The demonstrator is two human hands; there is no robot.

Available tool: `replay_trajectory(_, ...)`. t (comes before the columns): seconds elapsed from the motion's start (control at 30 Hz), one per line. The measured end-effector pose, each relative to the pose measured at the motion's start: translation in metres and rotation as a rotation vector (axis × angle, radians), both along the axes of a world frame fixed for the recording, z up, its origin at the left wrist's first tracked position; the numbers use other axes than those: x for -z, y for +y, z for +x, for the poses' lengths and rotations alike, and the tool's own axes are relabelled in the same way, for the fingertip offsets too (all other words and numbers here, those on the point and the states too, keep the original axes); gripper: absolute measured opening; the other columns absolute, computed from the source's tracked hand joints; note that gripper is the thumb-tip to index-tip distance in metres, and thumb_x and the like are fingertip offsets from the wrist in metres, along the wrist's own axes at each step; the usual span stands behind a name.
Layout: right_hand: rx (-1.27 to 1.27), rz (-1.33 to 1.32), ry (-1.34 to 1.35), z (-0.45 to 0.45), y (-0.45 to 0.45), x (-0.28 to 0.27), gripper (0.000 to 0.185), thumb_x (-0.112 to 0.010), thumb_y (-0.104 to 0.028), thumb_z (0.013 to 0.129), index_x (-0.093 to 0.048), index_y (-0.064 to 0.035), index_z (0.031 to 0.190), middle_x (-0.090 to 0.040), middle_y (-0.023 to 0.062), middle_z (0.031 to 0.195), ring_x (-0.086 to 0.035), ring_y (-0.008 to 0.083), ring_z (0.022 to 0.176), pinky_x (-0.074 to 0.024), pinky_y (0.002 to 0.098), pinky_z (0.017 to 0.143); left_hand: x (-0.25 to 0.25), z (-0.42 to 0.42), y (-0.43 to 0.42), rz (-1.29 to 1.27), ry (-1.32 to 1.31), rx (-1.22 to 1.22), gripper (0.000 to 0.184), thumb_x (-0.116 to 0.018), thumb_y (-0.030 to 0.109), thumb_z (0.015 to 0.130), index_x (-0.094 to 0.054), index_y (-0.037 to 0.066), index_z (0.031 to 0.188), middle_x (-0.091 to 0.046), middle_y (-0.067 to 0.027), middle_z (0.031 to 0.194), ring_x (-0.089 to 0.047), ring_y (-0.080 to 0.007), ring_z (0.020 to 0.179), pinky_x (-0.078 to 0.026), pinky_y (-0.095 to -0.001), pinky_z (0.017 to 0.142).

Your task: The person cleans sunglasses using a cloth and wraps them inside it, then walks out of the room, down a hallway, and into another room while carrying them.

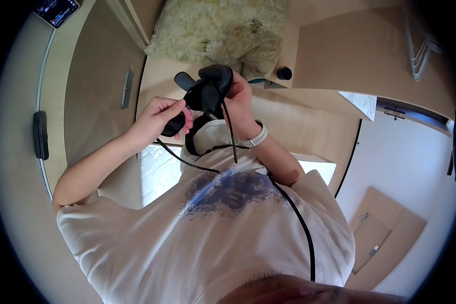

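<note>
Both hands are raised in front of my chest around a black item (207, 93) with several smooth, rounded lobes; its kind I cannot make out. My right hand (239, 96), with a pale watch (256, 136) on the wrist, grips its right side, fingers partly hidden behind it. On the left, my left hand (162, 119) is closed, thumb and fingers pinching a rounded black part (174, 124). Whether that part joins the larger item is unclear. One thin black cord (187, 161) trails from below my left hand, and another black cord (230, 129) hangs below the item.
A pale patterned fabric bundle (218, 33) lies beyond my hands, with a small dark cylinder (284, 73) nearby. Wooden cabinet panels (104, 76) flank me on the left. A phone (58, 10) is at upper left, hangers (418, 55) at upper right. A black cable (301, 223) crosses my shirt.
</note>
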State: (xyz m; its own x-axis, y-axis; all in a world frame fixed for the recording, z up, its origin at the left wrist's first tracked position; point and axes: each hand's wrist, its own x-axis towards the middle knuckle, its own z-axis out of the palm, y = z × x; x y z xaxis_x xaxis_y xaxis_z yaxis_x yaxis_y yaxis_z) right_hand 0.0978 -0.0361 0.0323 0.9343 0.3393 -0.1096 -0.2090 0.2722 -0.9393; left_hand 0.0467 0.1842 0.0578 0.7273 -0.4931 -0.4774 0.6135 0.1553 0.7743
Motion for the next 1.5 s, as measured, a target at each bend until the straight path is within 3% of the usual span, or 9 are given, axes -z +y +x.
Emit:
replay_trajectory(0.23,-0.032,-0.067,-0.119,-0.012,0.016,-0.017,0.035,-0.076,0.002,0.078,-0.065,0.0007,0.111,-0.069,0.0039,0.108,-0.062,0.0117,0.098,-0.0481,0.0276,0.092,-0.010,-0.004,0.001,0.055,-0.101,-0.045,0.055,-0.047,0.041,0.106,-0.066,-0.003,0.081,-0.068,-0.0100,0.078,-0.065,-0.0146,0.069,-0.052,-0.0275,0.060)
replay_trajectory(0.3,-0.160,-0.146,-0.258,-0.012,0.008,-0.015,0.044,-0.076,0.002,0.080,-0.059,0.0006,0.121,-0.068,0.0065,0.115,-0.064,0.0147,0.106,-0.0500,0.0295,0.095,-0.016,-0.004,0.002,0.045,-0.101,-0.028,0.055,-0.047,0.042,0.106,-0.066,-0.003,0.080,-0.068,-0.0101,0.077,-0.065,-0.0145,0.068,-0.051,-0.0275,0.059)
replay_trajectory(0.4,-0.054,-0.154,-0.155,-0.021,0.000,-0.013,0.038,-0.080,0.001,0.076,-0.063,-0.0010,0.111,-0.068,0.0020,0.103,-0.062,0.0102,0.098,-0.0487,0.0273,0.091,-0.008,-0.001,0.005,0.036,-0.153,-0.021,0.057,-0.047,0.044,0.106,-0.067,-0.002,0.078,-0.068,-0.0100,0.075,-0.063,-0.0140,0.065,-0.050,-0.0273,0.059)
replay_trajectory(0.53,0.009,-0.162,-0.067,-0.014,-0.012,-0.019,0.042,-0.081,0.002,0.075,-0.061,-0.0010,0.112,-0.066,0.0021,0.106,-0.061,0.0104,0.099,-0.0485,0.0275,0.091,-0.002,0.001,0.002,0.053,-0.185,-0.033,0.059,-0.045,0.046,0.106,-0.068,-0.001,0.078,-0.068,-0.0095,0.074,-0.061,-0.0130,0.062,-0.049,-0.0262,0.058)
replay_trajectory(0.77,-0.013,-0.111,-0.265,-0.016,0.017,-0.015,0.037,-0.077,0.003,0.075,-0.060,-0.0007,0.108,-0.064,0.0031,0.102,-0.059,0.0127,0.099,-0.0459,0.0284,0.093,-0.002,-0.009,-0.003,0.112,-0.122,-0.020,0.063,-0.045,0.047,0.105,-0.068,-0.003,0.076,-0.068,-0.0103,0.074,-0.062,-0.0129,0.063,-0.051,-0.0266,0.058)
replay_trajectory(0.93,-0.038,-0.203,-0.299,-0.021,0.012,-0.006,0.056,-0.067,0.011,0.073,-0.051,0.0015,0.125,-0.065,0.0068,0.105,-0.061,0.0145,0.101,-0.0468,0.0290,0.095,-0.003,-0.014,-0.005,0.092,-0.030,-0.107,0.054,-0.050,0.050,0.103,-0.063,0.003,0.080,-0.067,-0.0091,0.077,-0.066,-0.0162,0.070,-0.052,-0.0288,0.058)
replay_trajectory(1.07,-0.003,-0.187,-0.193,-0.010,-0.010,0.001,0.060,-0.072,0.012,0.074,-0.047,0.0032,0.129,-0.068,0.0077,0.104,-0.066,0.0132,0.094,-0.0539,0.0251,0.079,-0.005,-0.008,-0.005,0.027,-0.104,-0.129,0.054,-0.047,0.051,0.103,-0.060,0.006,0.078,-0.066,-0.0085,0.077,-0.066,-0.0164,0.072,-0.052,-0.0298,0.059)
replay_trajectory(1.33,-0.005,-0.121,-0.232,-0.008,0.009,-0.002,0.057,-0.080,0.002,0.073,-0.049,-0.0007,0.121,-0.061,0.0044,0.109,-0.060,0.0101,0.093,-0.0506,0.0252,0.079,-0.010,-0.014,-0.012,0.097,-0.010,-0.071,0.056,-0.046,0.052,0.104,-0.062,0.005,0.079,-0.067,-0.0086,0.078,-0.066,-0.0156,0.068,-0.054,-0.0290,0.057)
replay_trajectory(1.5,-0.013,-0.030,-0.280,-0.016,-0.002,0.009,0.055,-0.075,0.009,0.073,-0.049,-0.0006,0.120,-0.062,0.0046,0.107,-0.062,0.0118,0.095,-0.0516,0.0250,0.081,-0.008,-0.015,-0.016,0.110,-0.019,-0.155,0.052,-0.047,0.050,0.104,-0.061,0.006,0.080,-0.066,-0.0074,0.078,-0.066,-0.0155,0.068,-0.054,-0.0290,0.057)
